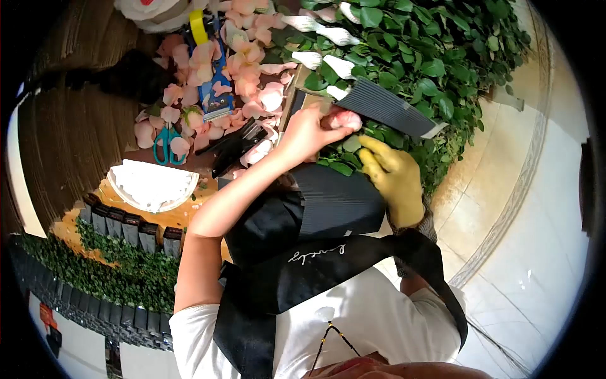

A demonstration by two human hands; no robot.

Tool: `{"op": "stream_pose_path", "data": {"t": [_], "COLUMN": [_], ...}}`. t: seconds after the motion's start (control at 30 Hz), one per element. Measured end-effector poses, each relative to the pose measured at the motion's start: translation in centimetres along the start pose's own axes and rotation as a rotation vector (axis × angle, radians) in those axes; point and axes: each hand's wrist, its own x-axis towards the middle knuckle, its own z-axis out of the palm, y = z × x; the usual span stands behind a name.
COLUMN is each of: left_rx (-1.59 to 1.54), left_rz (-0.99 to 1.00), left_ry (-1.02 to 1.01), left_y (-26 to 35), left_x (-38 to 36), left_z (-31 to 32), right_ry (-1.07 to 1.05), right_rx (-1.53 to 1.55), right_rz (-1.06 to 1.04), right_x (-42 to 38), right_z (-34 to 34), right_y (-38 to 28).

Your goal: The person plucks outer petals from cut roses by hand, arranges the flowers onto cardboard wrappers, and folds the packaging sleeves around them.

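Observation:
My left hand (309, 131), bare, pinches a pale pink rose (346, 120) at its head. Just to the right, my right hand (396, 180) wears a yellow glove. Its curled fingers meet at the green leaves (341, 165) below the rose; whatever lies between them is hidden. A dark corrugated sheet (394, 108) slants behind both hands. Another dark ribbed sheet (341, 199) lies against my black apron (334, 265), under the leaves. Loose pink petals (246, 63) are spread left of my left hand.
Leafy stems with white-netted buds (338, 35) are piled at the back right. Teal scissors (168, 146), a black stapler-like tool (240, 145) and a blue tool (216, 88) lie among the petals. A white-filled bowl (153, 186) stands left, beside dark-wrapped bundles (126, 227).

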Motion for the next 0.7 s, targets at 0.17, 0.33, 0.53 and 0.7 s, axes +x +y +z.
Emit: {"op": "stream_pose_path", "data": {"t": [0.17, 0.33, 0.53, 0.7], "left_rx": [-0.037, -0.032, -0.094, -0.024], "left_rz": [0.321, 0.426, 0.337, 0.498], "left_ry": [0.022, -0.062, -0.122, -0.052], "left_y": [2.3, 5.1, 8.3, 7.4], "left_x": [-2.7, -3.9, -6.4, -6.4], "left_z": [0.3, 0.2, 0.7, 1.2], "right_ry": [-0.015, 0.067, 0.281, 0.296], "right_rx": [-0.084, 0.137, 0.166, 0.11], "right_rz": [0.175, 0.205, 0.208, 0.204], "right_x": [-1.5, -3.2, -4.9, -5.2], "right_z": [-1.4, -0.3, -0.7, -0.5], "right_y": [-0.4, 0.0, -0.1, -0.6]}}
